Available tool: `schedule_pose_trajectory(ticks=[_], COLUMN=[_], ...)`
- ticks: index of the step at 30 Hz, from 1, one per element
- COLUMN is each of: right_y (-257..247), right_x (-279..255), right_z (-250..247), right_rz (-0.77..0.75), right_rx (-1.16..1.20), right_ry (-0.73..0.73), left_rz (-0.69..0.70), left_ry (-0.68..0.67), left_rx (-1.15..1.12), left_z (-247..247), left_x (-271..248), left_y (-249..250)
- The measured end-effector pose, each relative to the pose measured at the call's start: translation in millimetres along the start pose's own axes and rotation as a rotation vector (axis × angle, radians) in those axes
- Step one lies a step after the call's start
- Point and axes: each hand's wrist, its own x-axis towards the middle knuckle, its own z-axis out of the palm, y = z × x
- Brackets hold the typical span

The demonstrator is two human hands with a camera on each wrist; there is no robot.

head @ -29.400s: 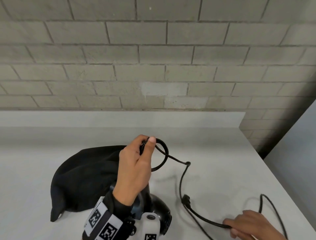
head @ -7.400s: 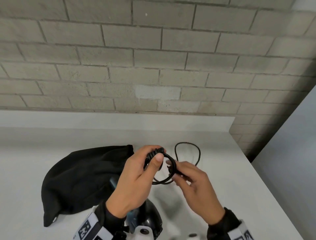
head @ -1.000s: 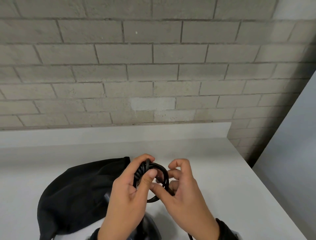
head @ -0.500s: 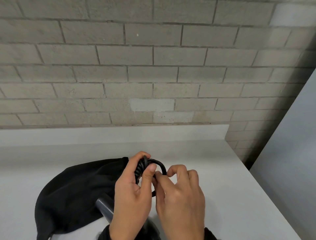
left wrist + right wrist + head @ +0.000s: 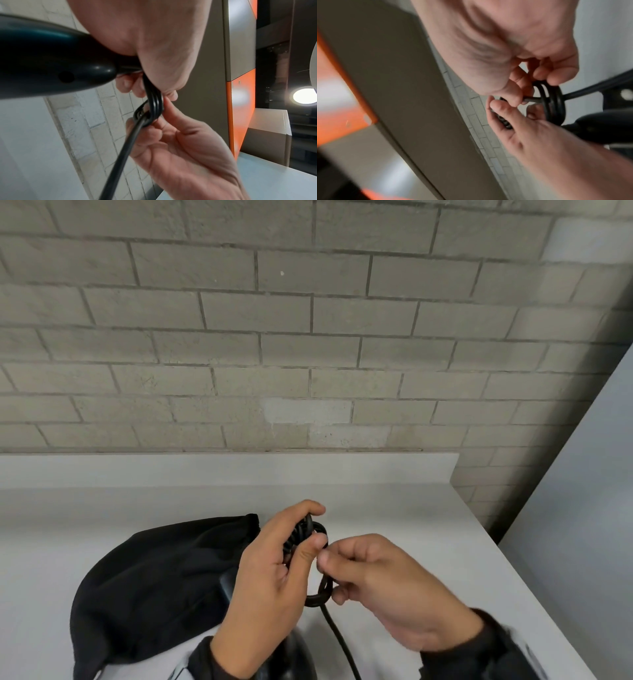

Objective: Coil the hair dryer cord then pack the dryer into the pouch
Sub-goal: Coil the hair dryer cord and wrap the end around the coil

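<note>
The black cord coil (image 5: 310, 546) is held up over the white counter, and my left hand (image 5: 274, 577) grips its several loops between thumb and fingers. My right hand (image 5: 373, 577) pinches the free end of the cord and holds it wrapped across the coil's lower part (image 5: 322, 594). In the left wrist view the wrap crosses the loops (image 5: 150, 112) beside the dryer's dark handle (image 5: 51, 67). The right wrist view shows the coil (image 5: 553, 102) edge-on between both hands. One cord strand (image 5: 339, 642) hangs down toward the dryer body (image 5: 291, 659), mostly hidden under my left forearm. The black pouch (image 5: 154, 587) lies to the left.
The white counter (image 5: 428, 542) ends at a right edge next to a grey panel (image 5: 582, 508). A brick wall (image 5: 308, 354) and a low white backsplash (image 5: 205, 470) stand behind. Bare counter surface lies to the right of my hands.
My right hand has drawn the cord end down and to the right, across the lower part of the coil. The left hand keeps its grip on the loops.
</note>
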Motion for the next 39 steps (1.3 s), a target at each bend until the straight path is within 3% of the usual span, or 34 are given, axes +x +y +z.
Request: schedule_pose_trajectory(ticks=[4, 7, 10, 14, 17, 21, 28, 31, 34, 36, 39], right_y=[-10, -14, -10, 2, 10, 19, 2, -17, -26, -18, 11], right_x=[0, -1, -4, -13, -16, -16, -15, -13, -14, -16, -21], right_z=[-19, -28, -29, -22, -13, -1, -19, -34, -40, -39, -28], right_rz=[0.148, 0.191, 0.152, -0.056, -0.179, -0.215, -0.033, 0.123, 0.208, 0.108, -0.180], right_rx=[0.377, 0.476, 0.427, 0.165, 0.039, 0.000, 0.147, 0.299, 0.490, 0.524, 0.361], right_ry=[-0.151, -0.205, -0.154, -0.058, 0.096, 0.213, 0.050, -0.054, -0.064, -0.105, -0.159], left_rz=[0.022, 0.023, 0.029, 0.024, 0.002, -0.010, 0.038, 0.085, 0.077, 0.046, -0.009], left_ry=[-0.024, -0.026, -0.011, 0.007, 0.020, 0.031, -0.018, -0.077, -0.087, -0.049, 0.004], left_rx=[-0.009, -0.012, 0.015, 0.014, -0.004, -0.026, 0.100, 0.125, 0.081, 0.038, -0.002], left_z=[-2, -2, 0, -1, -1, 1, 2, 1, 5, 6, 5], left_x=[1, 2, 2, 4, 5, 7, 7, 5, 4, 5, 9], left_y=[-1, -3, -4, -3, -3, -3, -5, -2, 1, -2, -7])
